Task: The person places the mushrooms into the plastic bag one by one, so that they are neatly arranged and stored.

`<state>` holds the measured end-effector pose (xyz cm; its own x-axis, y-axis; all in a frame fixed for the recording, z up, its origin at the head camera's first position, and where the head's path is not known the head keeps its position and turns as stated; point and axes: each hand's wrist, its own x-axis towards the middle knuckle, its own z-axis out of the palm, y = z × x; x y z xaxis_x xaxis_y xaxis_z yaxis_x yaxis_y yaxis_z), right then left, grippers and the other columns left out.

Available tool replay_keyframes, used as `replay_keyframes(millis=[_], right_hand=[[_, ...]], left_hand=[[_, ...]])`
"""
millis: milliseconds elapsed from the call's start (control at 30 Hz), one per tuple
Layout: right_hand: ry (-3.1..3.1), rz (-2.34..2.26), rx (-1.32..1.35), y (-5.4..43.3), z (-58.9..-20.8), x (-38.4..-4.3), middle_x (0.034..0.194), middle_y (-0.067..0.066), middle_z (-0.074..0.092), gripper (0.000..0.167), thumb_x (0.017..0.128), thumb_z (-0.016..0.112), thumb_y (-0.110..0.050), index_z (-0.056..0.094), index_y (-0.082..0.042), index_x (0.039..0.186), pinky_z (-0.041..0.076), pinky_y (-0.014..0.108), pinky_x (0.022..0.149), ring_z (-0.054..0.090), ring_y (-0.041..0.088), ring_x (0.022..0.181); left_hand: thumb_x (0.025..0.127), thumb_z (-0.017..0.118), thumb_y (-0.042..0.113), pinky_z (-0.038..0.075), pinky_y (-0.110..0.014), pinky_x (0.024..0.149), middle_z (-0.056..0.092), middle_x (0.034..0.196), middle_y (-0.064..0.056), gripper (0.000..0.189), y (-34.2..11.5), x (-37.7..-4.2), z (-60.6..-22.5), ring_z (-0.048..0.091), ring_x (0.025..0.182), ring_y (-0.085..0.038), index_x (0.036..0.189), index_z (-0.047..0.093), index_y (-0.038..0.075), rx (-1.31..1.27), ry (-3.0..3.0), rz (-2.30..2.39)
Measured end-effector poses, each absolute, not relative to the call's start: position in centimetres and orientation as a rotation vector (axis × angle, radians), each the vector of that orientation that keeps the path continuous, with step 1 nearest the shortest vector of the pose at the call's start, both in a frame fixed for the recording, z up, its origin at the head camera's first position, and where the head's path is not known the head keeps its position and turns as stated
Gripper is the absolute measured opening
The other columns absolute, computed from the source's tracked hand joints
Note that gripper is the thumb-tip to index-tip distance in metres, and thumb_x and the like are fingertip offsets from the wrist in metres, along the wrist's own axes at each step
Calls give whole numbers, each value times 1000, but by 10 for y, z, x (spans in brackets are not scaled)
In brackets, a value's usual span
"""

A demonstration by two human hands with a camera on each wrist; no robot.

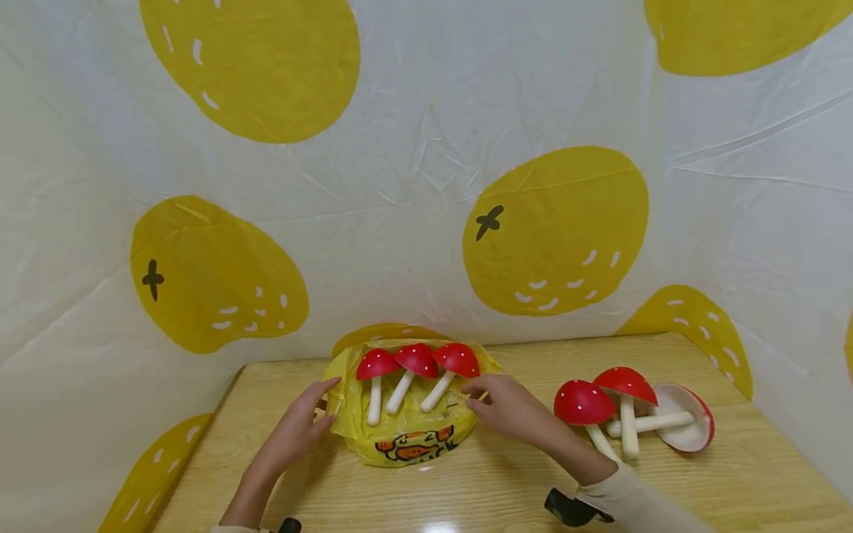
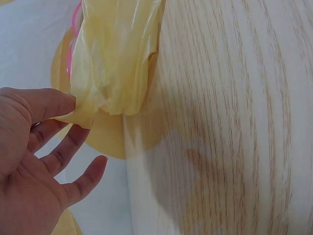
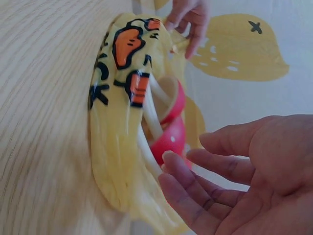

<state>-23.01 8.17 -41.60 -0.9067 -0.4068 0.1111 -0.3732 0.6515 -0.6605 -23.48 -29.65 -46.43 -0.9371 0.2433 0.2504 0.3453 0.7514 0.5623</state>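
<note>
Head: yellow bag (image 1: 356,441) near far edge of desk (image 1: 400,496); red-capped mushrooms (image 1: 416,360), three, at bag mouth. Left hand (image 1: 300,423) at bag's left side, grip hard to read. Right hand (image 1: 509,409) by bag's right side. Other mushrooms (image 1: 625,385) nearer desk's right edge; one stem's end hidden behind right forearm (image 1: 576,455). Desk's near edge cut off.

Left wrist: left hand clearly pinches bag edge; caps just pink slivers.

Right wrist: right hand's fingers loosely spread, gripping nothing; stems partly behind printed bag wall.
</note>
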Motion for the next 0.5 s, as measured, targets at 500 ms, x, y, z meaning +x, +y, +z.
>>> replay_keyframes(millis=[500], right_hand=[[2796, -1100, -607, 156, -402, -206, 108, -1, 73, 23, 95, 71, -17, 73, -9, 116, 54, 24, 69, 66, 15, 89]], left_hand=[[89, 71, -6, 55, -48, 85, 57, 136, -17, 64, -299, -234, -468, 62, 103, -26, 148, 48, 2, -469, -2779, -922]])
